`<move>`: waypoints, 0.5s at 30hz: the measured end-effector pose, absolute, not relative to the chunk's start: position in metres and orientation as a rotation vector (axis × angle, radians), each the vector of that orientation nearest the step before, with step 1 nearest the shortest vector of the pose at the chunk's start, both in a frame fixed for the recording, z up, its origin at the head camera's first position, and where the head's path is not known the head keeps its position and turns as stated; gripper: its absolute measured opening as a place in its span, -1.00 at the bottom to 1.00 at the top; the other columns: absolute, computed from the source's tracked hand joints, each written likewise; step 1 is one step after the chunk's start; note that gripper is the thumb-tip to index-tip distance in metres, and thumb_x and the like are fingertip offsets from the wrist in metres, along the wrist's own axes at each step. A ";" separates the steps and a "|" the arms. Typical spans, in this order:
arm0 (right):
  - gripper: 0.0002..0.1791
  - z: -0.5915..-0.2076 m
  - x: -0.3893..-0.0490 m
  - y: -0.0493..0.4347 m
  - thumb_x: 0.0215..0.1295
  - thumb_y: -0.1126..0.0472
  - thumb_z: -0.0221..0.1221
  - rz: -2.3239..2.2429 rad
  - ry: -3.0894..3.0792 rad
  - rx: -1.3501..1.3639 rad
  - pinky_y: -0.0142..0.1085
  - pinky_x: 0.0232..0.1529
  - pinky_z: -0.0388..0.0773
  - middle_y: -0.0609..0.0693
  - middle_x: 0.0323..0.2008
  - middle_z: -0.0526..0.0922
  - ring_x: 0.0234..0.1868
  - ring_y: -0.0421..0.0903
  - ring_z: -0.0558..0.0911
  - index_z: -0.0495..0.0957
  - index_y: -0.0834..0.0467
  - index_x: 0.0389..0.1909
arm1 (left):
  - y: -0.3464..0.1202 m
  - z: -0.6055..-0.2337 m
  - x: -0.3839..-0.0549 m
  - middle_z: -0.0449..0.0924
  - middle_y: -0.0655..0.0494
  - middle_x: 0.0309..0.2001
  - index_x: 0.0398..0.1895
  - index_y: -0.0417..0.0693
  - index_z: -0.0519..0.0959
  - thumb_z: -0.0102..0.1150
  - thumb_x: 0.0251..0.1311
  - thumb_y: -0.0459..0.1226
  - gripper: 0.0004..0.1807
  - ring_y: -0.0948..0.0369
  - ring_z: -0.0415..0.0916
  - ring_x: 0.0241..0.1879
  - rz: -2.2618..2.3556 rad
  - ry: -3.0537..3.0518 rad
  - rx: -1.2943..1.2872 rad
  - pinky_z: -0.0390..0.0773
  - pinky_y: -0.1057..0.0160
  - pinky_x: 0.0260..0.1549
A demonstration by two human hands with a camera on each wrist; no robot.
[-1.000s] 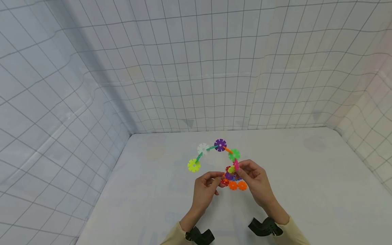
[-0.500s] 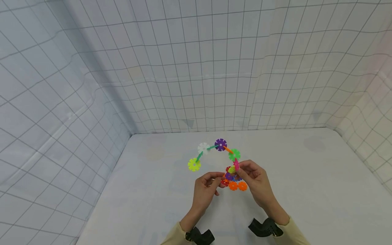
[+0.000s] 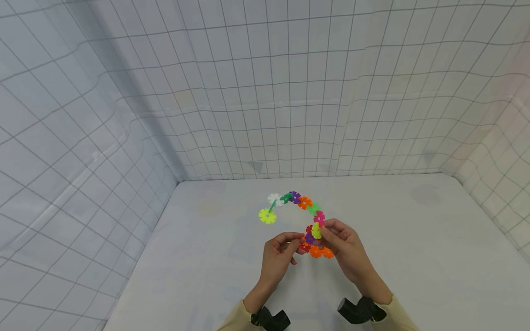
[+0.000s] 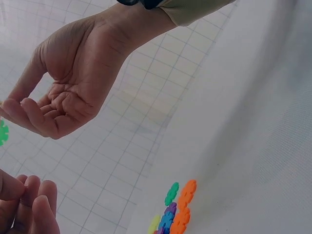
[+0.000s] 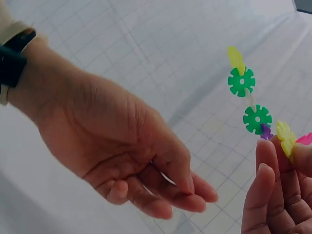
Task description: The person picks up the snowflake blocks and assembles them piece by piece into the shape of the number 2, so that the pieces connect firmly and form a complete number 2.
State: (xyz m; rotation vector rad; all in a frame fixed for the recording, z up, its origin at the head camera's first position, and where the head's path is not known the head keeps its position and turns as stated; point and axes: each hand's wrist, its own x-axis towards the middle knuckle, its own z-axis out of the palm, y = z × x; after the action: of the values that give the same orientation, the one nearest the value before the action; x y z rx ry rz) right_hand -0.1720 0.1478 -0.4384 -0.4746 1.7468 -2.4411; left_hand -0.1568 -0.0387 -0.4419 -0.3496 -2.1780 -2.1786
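My right hand [image 3: 348, 248] pinches the yellow notched building disc [image 3: 316, 231] at the near end of a chain of interlocking discs. The chain arcs away and left through a pink disc [image 3: 319, 217], an orange one [image 3: 305, 202] and a white one [image 3: 274, 199] to another yellow disc [image 3: 267, 216]. In the right wrist view, my right fingers grip the yellow disc [image 5: 285, 136] from both sides. My left hand [image 3: 279, 257] hovers beside it, fingers loosely bent and thumb near the index finger; nothing shows between them in the right wrist view.
More notched discs lie on the white table [image 3: 198, 257] below and between the hands, including orange discs [image 3: 316, 251] and a red disc [image 3: 304, 247]. In the left wrist view, a blue disc [image 4: 166, 220] lies among them. A grid-patterned white curtain [image 3: 265, 115] surrounds the table.
My right hand has twisted the chain, so the pink, orange and near yellow discs now face up more. The chain's far end has shifted slightly right and away. My left hand stays put.
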 end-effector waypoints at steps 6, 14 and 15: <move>-0.80 -0.434 -0.172 0.152 0.49 0.31 -0.12 -2.501 1.264 -0.371 -0.43 -0.22 0.55 -0.04 -0.38 0.60 -0.36 -0.19 0.62 0.48 0.12 -0.24 | -0.039 -0.442 -0.157 0.66 -0.07 -0.34 -0.12 -0.34 0.61 0.06 0.32 -0.41 -0.81 0.31 0.58 -0.47 -2.190 -2.167 -0.378 0.52 0.41 -0.61; -0.81 -0.435 -0.173 0.152 0.50 0.30 -0.12 -2.489 1.195 -0.391 -0.44 -0.24 0.54 -0.04 -0.37 0.60 -0.35 -0.19 0.61 0.47 0.12 -0.23 | -0.038 -0.441 -0.156 0.66 -0.07 -0.27 -0.11 -0.38 0.59 0.05 0.32 -0.41 -0.80 0.31 0.58 -0.47 -2.187 -2.177 -0.375 0.51 0.42 -0.61; -0.81 -0.435 -0.173 0.152 0.50 0.30 -0.12 -2.486 1.224 -0.402 -0.44 -0.24 0.53 -0.04 -0.38 0.61 -0.34 -0.19 0.60 0.47 0.11 -0.23 | -0.038 -0.441 -0.156 0.66 -0.07 -0.27 -0.11 -0.38 0.60 0.05 0.32 -0.41 -0.80 0.31 0.58 -0.47 -2.185 -2.179 -0.372 0.52 0.42 -0.61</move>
State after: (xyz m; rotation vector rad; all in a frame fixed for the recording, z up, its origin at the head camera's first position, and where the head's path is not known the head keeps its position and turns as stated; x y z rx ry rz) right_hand -0.1732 0.1516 -0.4351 -0.4024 1.2243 -2.4862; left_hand -0.1563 -0.0379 -0.4414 -0.3716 -2.1786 -2.1855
